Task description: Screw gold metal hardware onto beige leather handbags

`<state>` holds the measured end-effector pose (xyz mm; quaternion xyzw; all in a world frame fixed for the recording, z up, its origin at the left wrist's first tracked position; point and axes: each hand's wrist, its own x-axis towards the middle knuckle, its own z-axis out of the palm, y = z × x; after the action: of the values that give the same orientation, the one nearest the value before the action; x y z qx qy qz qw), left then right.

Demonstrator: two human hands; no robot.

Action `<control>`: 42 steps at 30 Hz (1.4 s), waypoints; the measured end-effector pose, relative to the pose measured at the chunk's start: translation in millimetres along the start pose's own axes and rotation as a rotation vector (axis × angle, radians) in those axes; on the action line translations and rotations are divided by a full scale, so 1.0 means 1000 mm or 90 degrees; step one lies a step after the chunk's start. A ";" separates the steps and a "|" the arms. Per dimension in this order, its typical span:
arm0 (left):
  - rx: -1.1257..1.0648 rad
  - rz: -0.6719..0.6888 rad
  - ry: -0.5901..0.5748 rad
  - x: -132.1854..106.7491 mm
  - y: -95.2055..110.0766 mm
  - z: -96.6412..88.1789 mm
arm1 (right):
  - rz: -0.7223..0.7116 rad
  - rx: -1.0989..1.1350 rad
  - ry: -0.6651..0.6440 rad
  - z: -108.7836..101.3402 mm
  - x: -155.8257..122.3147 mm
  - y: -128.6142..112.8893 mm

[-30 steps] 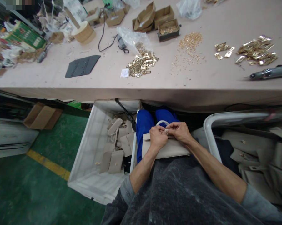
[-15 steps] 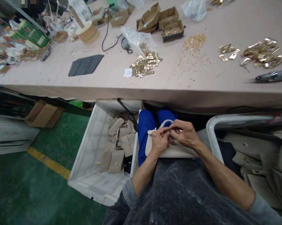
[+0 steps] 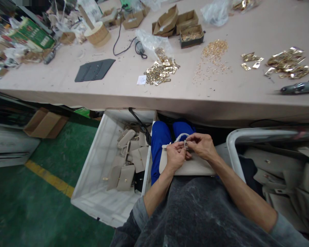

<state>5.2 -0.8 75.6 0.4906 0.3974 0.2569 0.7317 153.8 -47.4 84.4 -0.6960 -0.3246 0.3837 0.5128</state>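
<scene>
A beige handbag [image 3: 193, 167] lies across my lap below the table edge, its pale handle [image 3: 179, 137] arching up behind my fingers. My left hand [image 3: 175, 155] and my right hand [image 3: 201, 145] meet over the bag's top edge. Both pinch a small metal clasp piece [image 3: 185, 144] between their fingertips, fingers closed. My knees in blue trousers [image 3: 161, 137] show just beyond the bag.
A white crate [image 3: 98, 161] of beige bag pieces stands on the green floor at my left. A grey bin [image 3: 247, 135] of beige bags is at my right. The table [image 3: 118, 89] carries gold fittings [image 3: 159, 70], more gold clasps [image 3: 288, 63], rivets [image 3: 212, 51], cardboard boxes and a power screwdriver [image 3: 298, 87].
My hands stay together on the bag, and the fingers have shifted slightly around the small metal piece. The view has moved a little.
</scene>
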 end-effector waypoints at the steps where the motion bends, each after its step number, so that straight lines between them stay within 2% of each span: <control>1: -0.007 -0.002 -0.006 0.001 -0.001 -0.001 | 0.016 0.015 0.001 0.000 0.001 0.003; 4: -0.007 -0.014 0.000 0.005 -0.005 -0.003 | 0.091 0.097 -0.015 0.000 0.005 0.010; 6: 0.003 -0.017 0.020 0.006 -0.007 -0.004 | 0.082 0.087 -0.018 0.001 0.004 0.009; 11: -0.015 0.003 0.069 0.009 -0.008 -0.006 | -0.159 -0.108 0.020 0.006 -0.007 -0.008; 12: -0.018 0.002 0.070 0.010 -0.009 -0.006 | -0.180 -0.123 0.025 0.008 -0.008 -0.008; 14: -0.002 -0.004 0.068 0.011 -0.010 -0.007 | -0.132 -0.087 0.019 0.009 -0.006 -0.004; 17: 0.053 -0.011 0.081 0.013 -0.011 -0.007 | 0.061 0.045 -0.007 0.008 0.001 0.012; 19: 0.061 -0.018 0.081 0.014 -0.012 -0.006 | 0.109 0.088 -0.013 0.006 0.004 0.021; 24: 0.045 -0.032 0.038 0.012 -0.009 -0.004 | 0.087 0.089 -0.010 0.004 0.005 0.029; 29: 0.094 -0.031 0.063 0.009 -0.008 -0.002 | 0.043 0.066 -0.060 0.000 0.002 0.027; 34: 0.139 -0.027 0.080 0.008 -0.012 -0.002 | 0.005 0.003 -0.067 -0.005 0.001 0.019; 42: 0.159 -0.012 0.061 0.006 -0.014 -0.002 | -0.041 -0.059 -0.091 -0.016 0.003 0.016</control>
<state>7.0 -0.7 60.1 0.5616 0.4653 0.2215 0.6473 169.9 -56.4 71.1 -0.6792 -0.4000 0.4000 0.4677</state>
